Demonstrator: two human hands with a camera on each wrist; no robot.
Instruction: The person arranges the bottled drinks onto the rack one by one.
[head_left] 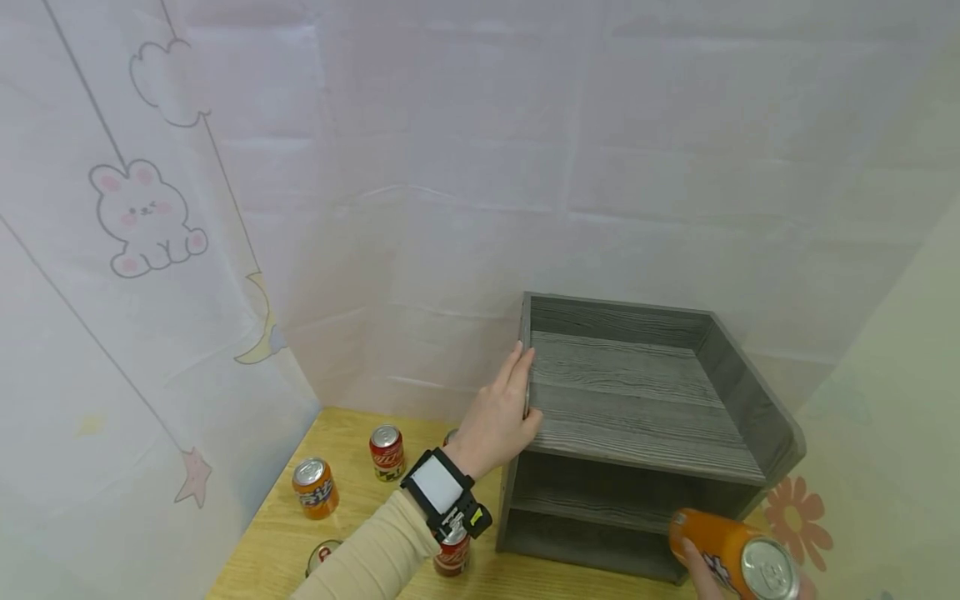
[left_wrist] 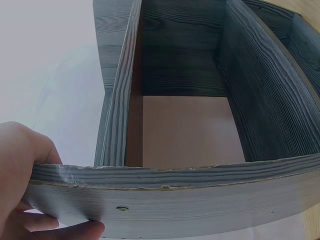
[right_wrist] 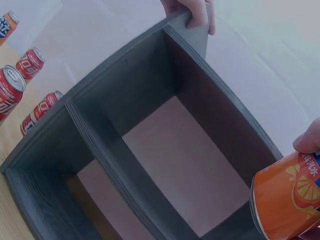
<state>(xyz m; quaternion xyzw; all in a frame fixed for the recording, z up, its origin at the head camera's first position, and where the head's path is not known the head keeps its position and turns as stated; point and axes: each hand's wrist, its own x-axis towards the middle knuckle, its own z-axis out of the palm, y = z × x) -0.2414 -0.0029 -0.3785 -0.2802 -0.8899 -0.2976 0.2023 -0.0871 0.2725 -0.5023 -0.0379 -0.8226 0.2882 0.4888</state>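
A grey wood-grain shelf unit with an open-topped upper deck and lower compartments stands on the table. My left hand grips its left side panel near the top. In the left wrist view the thumb lies over the panel's edge and the fingers press its outer face. At the lower right, my right hand holds an orange soda can, tilted, its silver end toward me. The right wrist view puts this can by the front of the shelf's right side, thumb on its label; the other fingers are mostly hidden.
On the wooden table left of the shelf stand another orange can, a red cola can and a second red can near my wrist. A further can is partly behind my sleeve. A printed cloth hangs behind.
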